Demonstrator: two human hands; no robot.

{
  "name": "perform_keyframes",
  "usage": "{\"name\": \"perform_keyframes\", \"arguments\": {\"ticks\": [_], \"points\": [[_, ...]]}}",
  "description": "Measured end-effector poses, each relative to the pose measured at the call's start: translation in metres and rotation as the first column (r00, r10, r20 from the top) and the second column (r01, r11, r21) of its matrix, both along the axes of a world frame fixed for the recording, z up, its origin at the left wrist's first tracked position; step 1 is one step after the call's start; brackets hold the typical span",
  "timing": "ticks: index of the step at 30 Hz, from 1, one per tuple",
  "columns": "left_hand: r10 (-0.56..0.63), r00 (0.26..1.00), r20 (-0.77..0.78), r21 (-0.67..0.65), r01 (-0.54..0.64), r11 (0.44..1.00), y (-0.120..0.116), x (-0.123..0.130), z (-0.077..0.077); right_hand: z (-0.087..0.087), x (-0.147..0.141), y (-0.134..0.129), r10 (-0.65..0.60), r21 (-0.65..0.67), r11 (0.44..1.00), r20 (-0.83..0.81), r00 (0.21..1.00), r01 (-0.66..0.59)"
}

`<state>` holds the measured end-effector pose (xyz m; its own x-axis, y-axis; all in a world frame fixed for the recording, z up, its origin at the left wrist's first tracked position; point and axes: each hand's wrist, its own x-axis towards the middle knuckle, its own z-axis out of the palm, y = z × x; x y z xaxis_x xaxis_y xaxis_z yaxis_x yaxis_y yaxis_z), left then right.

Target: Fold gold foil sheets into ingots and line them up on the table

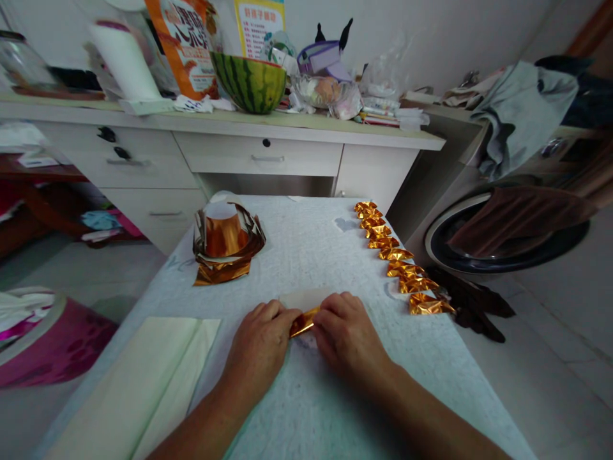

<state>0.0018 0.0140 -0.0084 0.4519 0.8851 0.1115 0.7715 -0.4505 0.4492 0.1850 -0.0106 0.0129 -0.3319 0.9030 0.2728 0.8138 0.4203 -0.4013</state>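
Note:
Between my two hands stretches a small strip of shiny gold foil paper (304, 322), low over the table. My left hand (263, 335) pinches its left end, and my right hand (347, 329) grips the right end with curled fingers. Part of the foil is hidden under the fingers. Just behind it lies a pale flat sheet (306, 298). Folded gold foil pieces (396, 254) form a row along the table's right edge. At the back left, a stack of gold foil sheets (225, 246) stands curled, with some lying flat beneath.
Folded cream paper (138, 377) lies on the left of the cloth-covered table (306, 236). A pink bin (52, 338) stands on the floor at left. Behind is a counter (268, 124) with a cut watermelon (251, 83); a washing machine (507, 230) is at right.

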Motion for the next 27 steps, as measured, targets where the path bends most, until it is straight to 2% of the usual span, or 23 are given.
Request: {"name": "perform_keyframes", "arguments": {"ticks": [4,8,13,18,27], "points": [[-0.004,1.0,0.006,-0.013,0.004,1.0,0.001,0.0,0.0,-0.006,-0.008,-0.003,0.047,-0.086,0.996,0.159,0.986,-0.034],[0.009,1.0,0.003,-0.003,-0.009,1.0,0.002,-0.001,-0.002,-0.012,-0.012,-0.007,0.052,-0.076,0.997,0.265,0.963,-0.033],[0.004,1.0,0.018,0.016,-0.005,1.0,0.001,-0.002,-0.005,-0.011,-0.017,-0.021,0.045,-0.076,0.997,0.363,0.931,-0.018],[-0.007,1.0,0.02,0.013,0.006,1.0,0.001,-0.001,-0.003,-0.015,-0.013,-0.03,0.044,-0.069,0.997,0.324,0.945,-0.022],[-0.016,1.0,-0.01,0.017,0.016,1.0,0.002,-0.003,-0.003,-0.027,-0.004,-0.032,0.052,-0.1,0.994,0.201,0.978,-0.033]]}}
